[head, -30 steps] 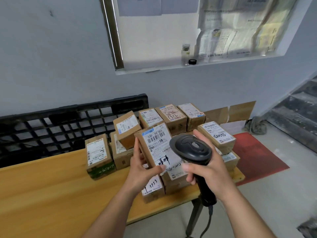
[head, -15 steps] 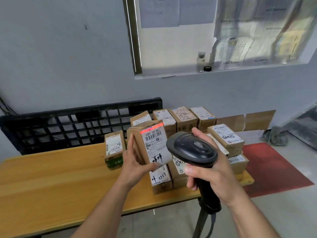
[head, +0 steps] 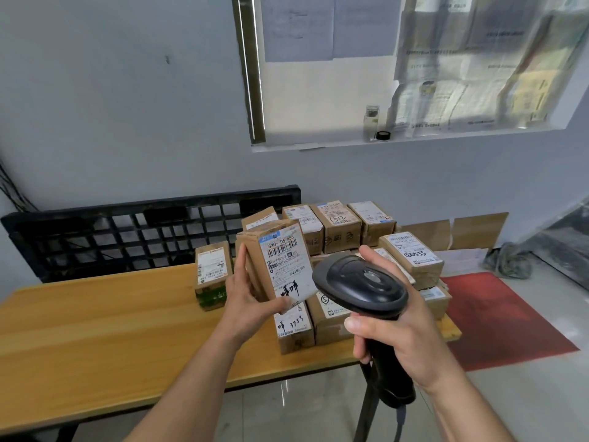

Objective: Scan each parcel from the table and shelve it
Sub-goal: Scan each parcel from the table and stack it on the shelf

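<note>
My left hand (head: 248,298) grips a small brown cardboard parcel (head: 277,260) by its lower end and holds it upright above the wooden table (head: 111,320), its white barcode label facing me. My right hand (head: 395,333) grips the handle of a black barcode scanner (head: 360,285), whose head sits just right of the parcel's label. Several more labelled parcels (head: 338,228) are piled on the table's right end behind my hands. One parcel (head: 212,272) stands apart to the left of the pile.
A black plastic pallet (head: 127,228) leans on the wall behind the table. A red mat (head: 497,314) covers the floor to the right, with flattened cardboard (head: 452,231) against the wall. A window ledge above carries a glass jar (head: 371,122).
The camera view has shifted so the table and parcels sit lower and further right. The red scan light seen on the label's top half a second ago is gone. Both hands keep their hold.
</note>
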Demonstrator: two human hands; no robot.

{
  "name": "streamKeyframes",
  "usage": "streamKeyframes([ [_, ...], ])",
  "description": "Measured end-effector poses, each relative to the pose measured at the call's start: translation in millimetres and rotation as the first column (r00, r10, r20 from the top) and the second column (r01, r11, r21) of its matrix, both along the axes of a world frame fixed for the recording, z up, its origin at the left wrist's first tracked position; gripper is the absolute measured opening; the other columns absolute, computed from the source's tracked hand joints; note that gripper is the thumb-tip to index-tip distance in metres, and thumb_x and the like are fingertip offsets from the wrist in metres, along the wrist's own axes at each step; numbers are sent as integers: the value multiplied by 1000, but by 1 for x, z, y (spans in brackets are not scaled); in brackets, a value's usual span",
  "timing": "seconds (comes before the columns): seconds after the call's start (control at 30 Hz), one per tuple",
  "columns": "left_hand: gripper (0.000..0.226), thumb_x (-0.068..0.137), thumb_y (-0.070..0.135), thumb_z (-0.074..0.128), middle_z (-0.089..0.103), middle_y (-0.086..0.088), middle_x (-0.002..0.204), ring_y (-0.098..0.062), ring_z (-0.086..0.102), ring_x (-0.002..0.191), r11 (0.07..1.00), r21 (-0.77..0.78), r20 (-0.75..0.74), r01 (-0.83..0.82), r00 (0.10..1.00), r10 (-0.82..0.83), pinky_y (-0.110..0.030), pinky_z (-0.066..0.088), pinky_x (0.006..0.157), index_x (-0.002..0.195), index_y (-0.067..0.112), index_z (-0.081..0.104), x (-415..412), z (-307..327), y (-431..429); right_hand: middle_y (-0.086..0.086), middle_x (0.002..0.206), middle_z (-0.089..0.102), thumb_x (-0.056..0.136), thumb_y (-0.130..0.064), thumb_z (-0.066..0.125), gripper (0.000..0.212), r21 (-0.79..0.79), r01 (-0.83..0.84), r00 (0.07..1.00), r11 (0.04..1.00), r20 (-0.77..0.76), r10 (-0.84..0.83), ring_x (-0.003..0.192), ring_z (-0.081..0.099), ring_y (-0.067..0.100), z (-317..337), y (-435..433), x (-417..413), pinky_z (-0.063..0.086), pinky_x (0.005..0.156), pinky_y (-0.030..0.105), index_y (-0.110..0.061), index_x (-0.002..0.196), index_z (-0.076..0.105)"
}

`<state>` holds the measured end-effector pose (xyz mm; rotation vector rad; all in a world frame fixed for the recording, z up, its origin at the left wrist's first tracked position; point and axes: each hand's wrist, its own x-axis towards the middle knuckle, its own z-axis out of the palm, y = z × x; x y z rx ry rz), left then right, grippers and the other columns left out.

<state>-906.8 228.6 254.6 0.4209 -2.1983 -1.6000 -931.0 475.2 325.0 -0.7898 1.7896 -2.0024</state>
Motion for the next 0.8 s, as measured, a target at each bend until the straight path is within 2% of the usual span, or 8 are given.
streamKeyframes([
  [0.23,132,41,45,90,33,-7,143,-25,44,128,998,-9,-12,-59,998,59,-53,46,101,140,63,4,23,3,-9,21,59,63,55,-24,82,96,-20,-32,999,999,9,33,47,57,37,-6,-8,7,49,47,39,-43,140,41],
  [0.37,125,44,45,88,31,-7,147,-25,42,130,992,-25,-30,-125,992,124,-50,47,100,135,68,6,44,8,-21,29,76,66,56,-21,83,97,-22,-71,997,997,-6,71,49,59,39,-3,-24,11,52,48,43,-46,139,41],
  [0.47,124,55,33,91,32,-6,148,-22,43,129,985,-32,-42,-167,985,166,-45,48,100,144,54,6,61,8,-34,23,71,67,62,-9,79,95,5,-96,993,995,-65,96,48,59,37,-1,-39,15,51,49,47,-40,142,37],
  [0.53,121,56,38,88,36,-4,146,-20,45,126,978,-37,-54,-205,978,203,-41,48,98,146,49,7,74,10,-42,18,68,68,63,-8,77,94,22,-117,989,993,-89,119,48,60,36,-1,-51,19,51,49,47,-40,142,37],
  [0.63,119,49,53,81,39,-5,144,-19,48,121,959,-41,-62,-281,959,278,-42,49,97,145,50,10,95,14,-56,14,82,72,61,-15,83,96,35,-157,982,987,-99,159,52,62,38,-1,-70,25,53,49,45,-47,140,39],
  [0.73,116,50,54,78,42,-3,141,-16,50,119,942,-36,-74,-334,941,331,-38,50,94,145,47,12,122,20,-75,7,92,72,62,-16,83,95,39,-191,972,981,-132,195,54,64,38,3,-99,35,53,49,44,-52,138,41],
  [0.8,114,52,53,78,46,-1,139,-13,52,116,928,-31,-86,-372,926,368,-33,51,91,146,45,14,144,25,-89,5,106,70,63,-13,86,95,45,-222,963,974,-146,226,54,64,37,7,-121,46,54,48,41,-51,138,42],
])
